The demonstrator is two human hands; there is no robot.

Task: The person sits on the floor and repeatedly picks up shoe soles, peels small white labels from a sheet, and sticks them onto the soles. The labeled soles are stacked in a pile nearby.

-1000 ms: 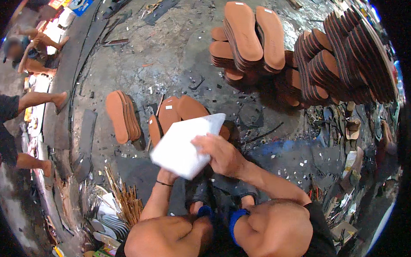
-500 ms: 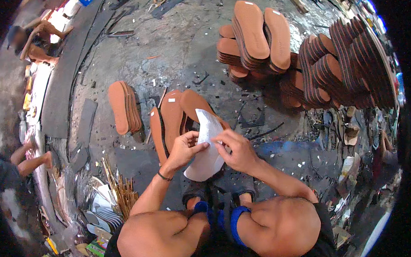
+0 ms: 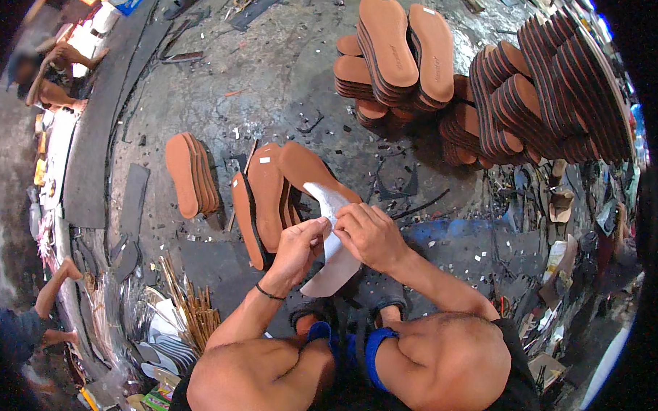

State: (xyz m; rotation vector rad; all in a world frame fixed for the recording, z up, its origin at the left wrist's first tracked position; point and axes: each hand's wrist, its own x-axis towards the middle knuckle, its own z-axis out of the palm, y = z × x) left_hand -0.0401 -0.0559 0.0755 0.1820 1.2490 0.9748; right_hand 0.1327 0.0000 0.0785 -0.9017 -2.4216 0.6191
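A curved white paper sheet [image 3: 330, 269] hangs in front of my shins, held up between my two hands. My left hand [image 3: 299, 246] pinches its left edge with thumb and fingertips. On the sheet's other side my right hand [image 3: 372, 236] is closed, fingertips bunched at its middle; whether a small piece is between them cannot be seen. Just beyond lie brown shoe soles: a narrow one [image 3: 247, 221] at left, a stack [image 3: 265, 196] bearing a small white label, and a slanted one [image 3: 312, 169] partly hidden by the sheet.
Farther left stands another small sole stack [image 3: 189, 175]. Tall sole stacks [image 3: 389, 44] and long leaning rows [image 3: 550, 104] fill the far right. Black scraps litter the floor. Thin sticks [image 3: 195, 302] lie by my left knee. Other people's limbs [image 3: 54, 286] show at the left edge.
The paper sheet has bent and turned more edge-on, its lower part curling. My right hand has come in closer to the left, fingertips now gathered at the sheet. The view has shifted slightly.
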